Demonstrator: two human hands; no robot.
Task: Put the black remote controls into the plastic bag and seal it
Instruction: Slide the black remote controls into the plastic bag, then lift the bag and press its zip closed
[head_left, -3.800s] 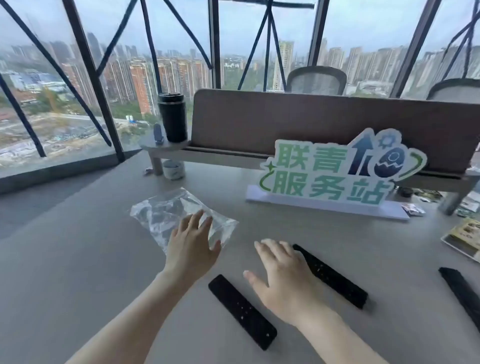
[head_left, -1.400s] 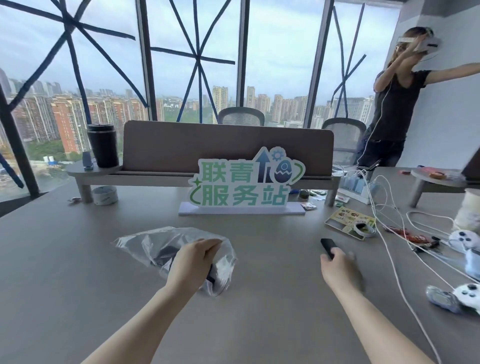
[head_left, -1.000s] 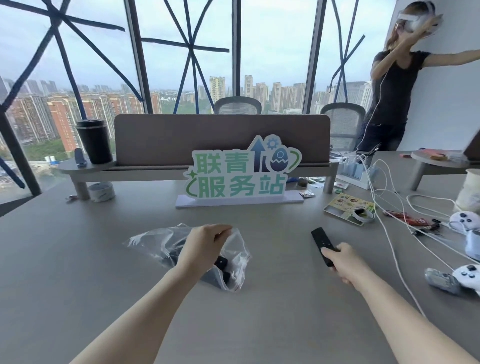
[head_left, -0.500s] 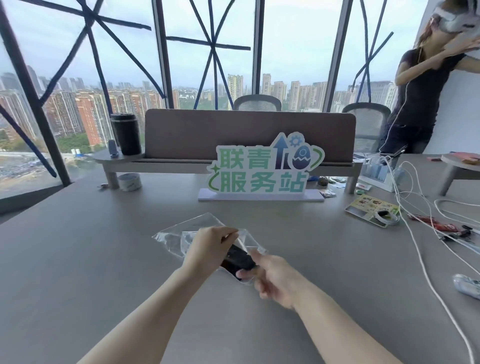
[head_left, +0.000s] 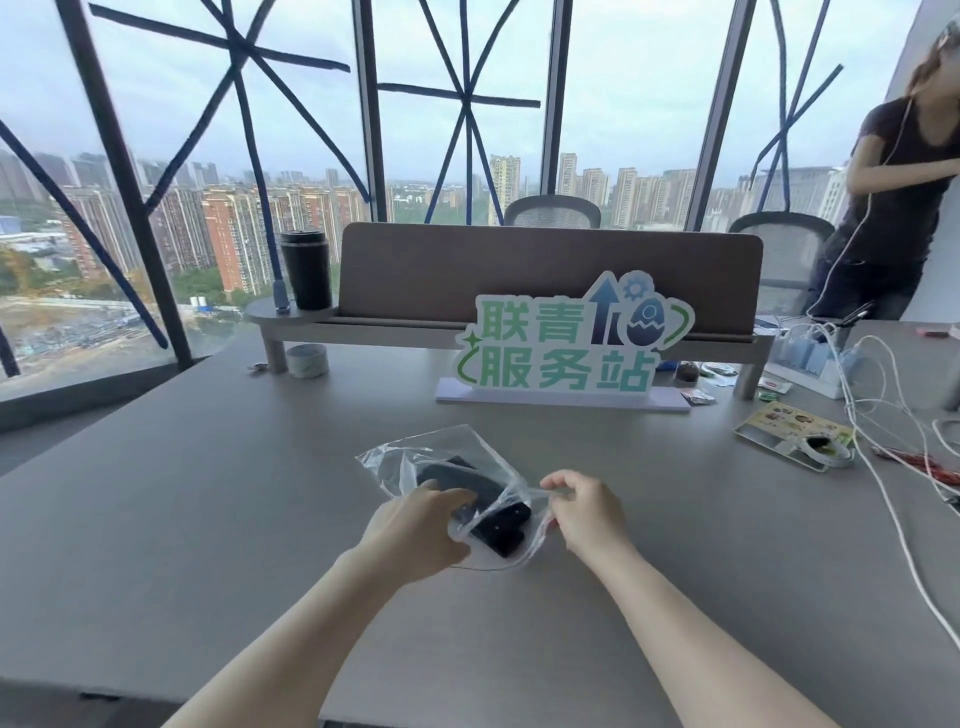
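Observation:
A clear plastic bag (head_left: 415, 457) lies on the grey table (head_left: 182, 519) in front of me. Black remote controls (head_left: 498, 522) sit inside it, their near ends close to the bag's mouth. My left hand (head_left: 415, 530) grips the left side of the mouth, partly covering the remotes. My right hand (head_left: 587, 512) pinches the right edge of the mouth between thumb and fingers. The mouth gapes between my hands.
A green and white sign (head_left: 566, 348) stands behind the bag before a brown desk divider (head_left: 545, 270). A black tumbler (head_left: 306, 270) and a tape roll (head_left: 307, 359) are at the back left. White cables (head_left: 883, 441), a card and tape sit right. A person (head_left: 893, 208) stands far right.
My right hand carried the last remote from the right side of the table into the bag, let go of it, and now pinches the bag's mouth. My left hand kept hold of the bag.

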